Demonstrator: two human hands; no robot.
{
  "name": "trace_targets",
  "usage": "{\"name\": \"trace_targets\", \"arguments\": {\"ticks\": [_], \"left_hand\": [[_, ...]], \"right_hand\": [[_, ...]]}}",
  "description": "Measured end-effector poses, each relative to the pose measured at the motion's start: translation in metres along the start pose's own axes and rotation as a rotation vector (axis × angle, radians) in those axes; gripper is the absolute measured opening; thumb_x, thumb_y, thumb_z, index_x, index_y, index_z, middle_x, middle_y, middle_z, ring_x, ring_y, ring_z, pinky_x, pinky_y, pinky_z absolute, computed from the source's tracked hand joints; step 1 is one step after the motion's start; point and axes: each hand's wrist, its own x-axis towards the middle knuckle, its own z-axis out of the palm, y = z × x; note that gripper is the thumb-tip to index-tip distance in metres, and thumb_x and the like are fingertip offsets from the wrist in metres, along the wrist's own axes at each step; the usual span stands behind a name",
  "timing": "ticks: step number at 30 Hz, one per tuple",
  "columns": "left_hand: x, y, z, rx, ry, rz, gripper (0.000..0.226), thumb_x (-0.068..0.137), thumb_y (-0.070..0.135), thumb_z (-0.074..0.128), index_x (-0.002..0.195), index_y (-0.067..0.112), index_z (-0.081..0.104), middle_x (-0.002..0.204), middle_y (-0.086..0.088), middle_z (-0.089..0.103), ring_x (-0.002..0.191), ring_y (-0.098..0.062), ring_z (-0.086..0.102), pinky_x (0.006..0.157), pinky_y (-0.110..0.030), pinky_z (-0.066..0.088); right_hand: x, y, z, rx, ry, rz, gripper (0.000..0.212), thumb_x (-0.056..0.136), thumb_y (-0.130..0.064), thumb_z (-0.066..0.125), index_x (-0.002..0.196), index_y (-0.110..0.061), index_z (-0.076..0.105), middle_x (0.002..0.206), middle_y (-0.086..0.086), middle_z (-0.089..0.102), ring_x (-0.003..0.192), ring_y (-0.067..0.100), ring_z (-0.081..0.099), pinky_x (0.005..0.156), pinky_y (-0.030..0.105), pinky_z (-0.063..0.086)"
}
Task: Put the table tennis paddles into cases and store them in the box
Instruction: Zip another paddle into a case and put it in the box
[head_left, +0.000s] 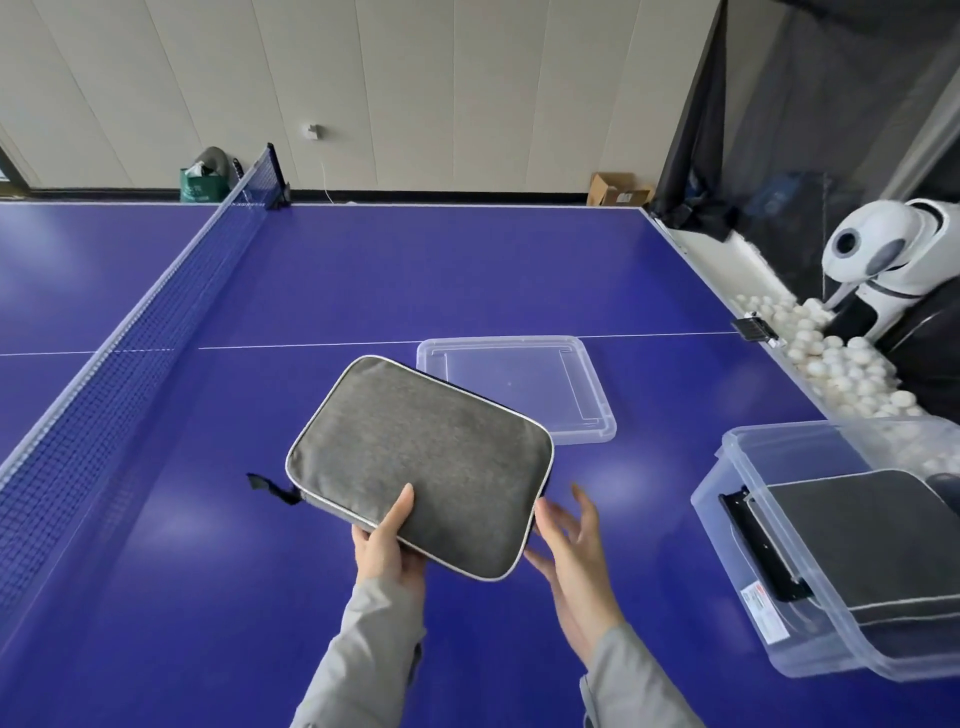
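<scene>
A grey fabric paddle case (421, 462) with pale piping is held above the blue table, closed, its black zip pull hanging at the left. My left hand (387, 545) grips its near edge, thumb on top. My right hand (569, 545) is at the case's near right corner with fingers spread, holding nothing. A clear plastic box (748, 525) stands at the right with another grey case (878, 540) lying inside it. No paddle is visible.
The box's clear lid (587, 387) lies flat on the table (363, 275) behind the held case. The net (130, 332) runs along the left. A ball-feeding robot (893, 260) and a trough of several white balls (841, 364) sit past the right edge.
</scene>
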Motion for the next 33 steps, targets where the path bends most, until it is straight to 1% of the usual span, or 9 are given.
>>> {"name": "trace_targets", "arguments": {"ticks": [2, 6, 8, 11, 16, 20, 25, 28, 33], "left_hand": [[-0.004, -0.009, 0.000, -0.030, 0.002, -0.010, 0.044, 0.076, 0.009, 0.073, 0.113, 0.026, 0.054, 0.118, -0.002, 0.067, 0.106, -0.023, 0.065, 0.091, -0.047, 0.051], [-0.010, -0.022, -0.007, -0.014, -0.029, -0.019, 0.044, 0.073, 0.012, 0.075, 0.110, 0.029, 0.059, 0.116, -0.002, 0.069, 0.106, -0.023, 0.065, 0.095, -0.049, 0.049], [-0.012, -0.022, -0.010, -0.001, -0.035, -0.023, 0.049, 0.069, 0.013, 0.076, 0.112, 0.028, 0.058, 0.116, -0.003, 0.069, 0.105, -0.023, 0.065, 0.095, -0.050, 0.049], [-0.014, -0.021, -0.013, 0.023, -0.067, -0.017, 0.061, 0.062, 0.015, 0.078, 0.118, 0.025, 0.055, 0.111, -0.002, 0.070, 0.100, -0.022, 0.067, 0.084, -0.044, 0.054], [-0.012, -0.017, -0.023, 0.137, -0.181, -0.005, 0.043, 0.061, 0.016, 0.076, 0.099, 0.022, 0.058, 0.092, -0.002, 0.068, 0.080, -0.018, 0.069, 0.064, -0.034, 0.058], [-0.003, -0.003, -0.050, 0.260, -0.369, -0.063, 0.022, 0.073, 0.023, 0.064, 0.094, 0.021, 0.057, 0.095, -0.009, 0.060, 0.088, -0.027, 0.061, 0.073, -0.038, 0.057], [0.036, 0.049, -0.076, 0.206, -0.325, -0.108, 0.048, 0.080, 0.049, 0.052, 0.123, 0.028, 0.052, 0.113, -0.002, 0.064, 0.098, -0.023, 0.065, 0.074, -0.044, 0.059], [0.051, 0.076, -0.061, 0.452, -0.396, -0.067, 0.043, 0.088, 0.044, 0.050, 0.130, 0.034, 0.047, 0.121, -0.001, 0.062, 0.086, -0.019, 0.069, 0.062, -0.039, 0.059], [0.047, 0.080, -0.019, 0.844, -0.595, -0.099, 0.077, 0.061, 0.036, 0.086, 0.128, 0.043, 0.048, 0.114, -0.002, 0.069, 0.097, -0.020, 0.069, 0.059, -0.030, 0.056]], "right_hand": [[0.000, -0.004, 0.009, 0.091, -0.032, 0.016, 0.084, 0.059, -0.051, 0.079, 0.132, -0.047, 0.037, 0.125, -0.004, 0.060, 0.107, 0.007, 0.065, 0.084, 0.035, 0.054], [-0.001, -0.004, 0.019, 0.111, 0.003, -0.004, 0.062, 0.072, -0.029, 0.080, 0.120, -0.050, 0.047, 0.120, -0.002, 0.066, 0.109, 0.016, 0.065, 0.093, 0.048, 0.053], [-0.004, -0.002, 0.017, 0.128, 0.037, -0.006, 0.058, 0.077, -0.016, 0.077, 0.117, -0.048, 0.049, 0.118, 0.003, 0.066, 0.106, 0.020, 0.066, 0.092, 0.049, 0.053], [-0.005, -0.001, 0.012, 0.169, 0.040, -0.004, 0.057, 0.077, -0.009, 0.075, 0.115, -0.044, 0.052, 0.115, 0.008, 0.067, 0.101, 0.024, 0.068, 0.086, 0.048, 0.056], [-0.003, -0.007, 0.008, 0.175, 0.033, -0.010, 0.053, 0.081, -0.005, 0.070, 0.113, -0.042, 0.052, 0.110, 0.005, 0.071, 0.099, 0.024, 0.069, 0.072, 0.040, 0.057], [0.000, -0.021, -0.009, 0.164, 0.006, -0.028, 0.050, 0.081, -0.004, 0.068, 0.114, -0.039, 0.053, 0.111, 0.006, 0.071, 0.094, 0.022, 0.070, 0.064, 0.034, 0.057], [0.000, -0.032, -0.038, 0.109, -0.015, -0.034, 0.051, 0.078, -0.007, 0.069, 0.114, -0.041, 0.053, 0.109, 0.004, 0.072, 0.092, 0.020, 0.071, 0.064, 0.033, 0.056], [-0.003, -0.035, -0.052, 0.069, -0.014, -0.033, 0.057, 0.069, -0.014, 0.073, 0.115, -0.041, 0.053, 0.109, 0.002, 0.071, 0.093, 0.019, 0.070, 0.066, 0.035, 0.056], [-0.011, -0.041, -0.072, 0.035, -0.013, -0.015, 0.057, 0.068, -0.016, 0.074, 0.112, -0.045, 0.054, 0.103, -0.001, 0.073, 0.091, 0.020, 0.071, 0.064, 0.035, 0.057]]}}
